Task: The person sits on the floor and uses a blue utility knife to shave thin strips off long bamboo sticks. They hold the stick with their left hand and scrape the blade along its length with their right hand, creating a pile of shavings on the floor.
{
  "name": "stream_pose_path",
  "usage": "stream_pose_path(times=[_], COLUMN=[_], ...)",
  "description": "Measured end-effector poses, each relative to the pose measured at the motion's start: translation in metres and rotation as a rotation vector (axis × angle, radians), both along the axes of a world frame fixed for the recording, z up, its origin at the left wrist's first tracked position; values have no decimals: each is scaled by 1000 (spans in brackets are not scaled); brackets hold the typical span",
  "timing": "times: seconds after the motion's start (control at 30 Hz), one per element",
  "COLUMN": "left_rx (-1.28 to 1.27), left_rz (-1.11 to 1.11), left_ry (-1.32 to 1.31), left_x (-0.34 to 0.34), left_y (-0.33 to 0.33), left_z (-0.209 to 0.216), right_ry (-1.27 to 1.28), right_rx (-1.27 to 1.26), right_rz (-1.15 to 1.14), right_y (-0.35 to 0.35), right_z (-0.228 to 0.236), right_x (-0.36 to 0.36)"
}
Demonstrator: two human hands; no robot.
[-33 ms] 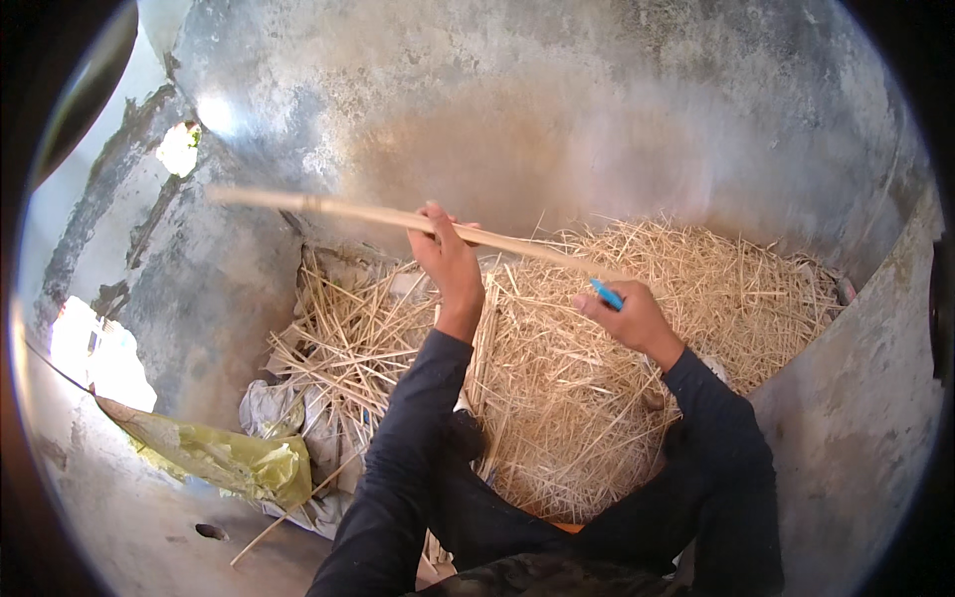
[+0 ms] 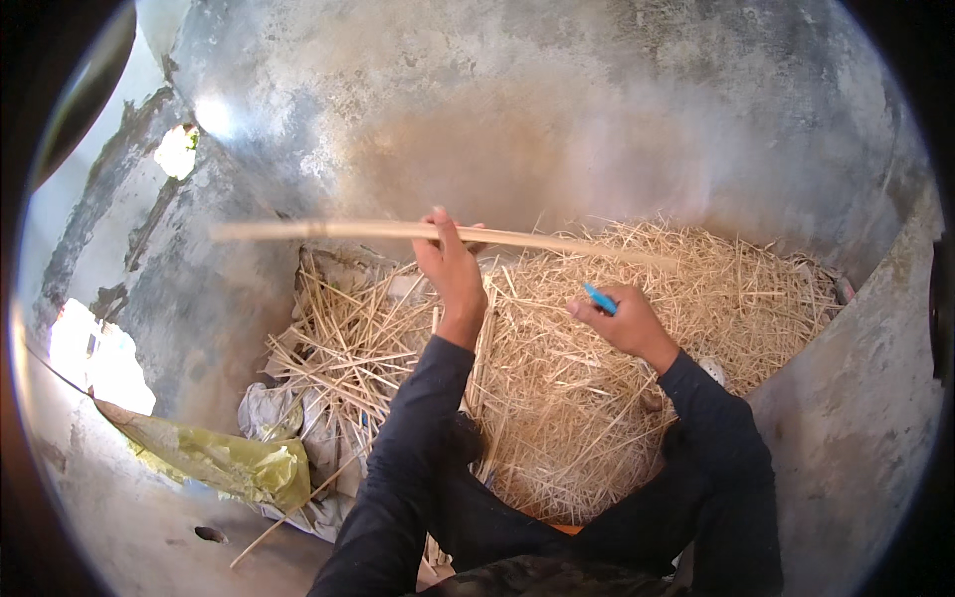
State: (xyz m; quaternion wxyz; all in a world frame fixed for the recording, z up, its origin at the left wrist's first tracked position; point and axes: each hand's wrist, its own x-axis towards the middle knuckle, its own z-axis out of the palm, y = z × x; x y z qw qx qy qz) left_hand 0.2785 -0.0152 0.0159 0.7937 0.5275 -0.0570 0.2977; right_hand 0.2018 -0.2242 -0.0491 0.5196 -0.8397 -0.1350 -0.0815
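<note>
My left hand (image 2: 456, 279) grips a long, pale split-bamboo strip (image 2: 358, 229) near its middle. The strip lies nearly level across the view, its ends smeared by motion. My right hand (image 2: 634, 323), below the strip's right part, is closed round a small blue tool (image 2: 600, 298). Only the tool's blue end shows; whether it has a blade is hidden, and it sits apart from the strip. Under both hands spreads a heap of straw-coloured shavings (image 2: 567, 388).
Loose thin sticks (image 2: 338, 348) lie crossed left of the heap. Nearby are crumpled grey cloth or sacking (image 2: 267, 408) and a yellow-green plastic sheet (image 2: 259, 470). A grey, stained wall (image 2: 557, 109) rises behind, and another slants along the right side (image 2: 856, 368).
The strip has swung: its left end has dropped and its right end has risen, so it now lies closer to level. My right hand has shifted slightly left and down with the blue tool.
</note>
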Motion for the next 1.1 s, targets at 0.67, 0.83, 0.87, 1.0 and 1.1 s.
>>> stream_pose_path(times=[0.67, 0.83, 0.87, 1.0, 1.1], left_rx=[1418, 1659, 1669, 824, 630], left_rz=[-533, -335, -433, -1251, -1196], left_ry=[-244, 83, 170, 780, 798], left_x=[-211, -134, -123, -130, -119], left_y=[23, 75, 83, 59, 37], left_z=[77, 7, -17, -37, -55], right_ry=[208, 247, 250, 245, 100], right_rx=[886, 916, 961, 935, 241], right_rz=[-62, 33, 60, 5, -294], right_y=[-43, -75, -78, -75, -86], right_z=[-2, 4, 3, -1, -16], right_x=[59, 56, 56, 64, 66])
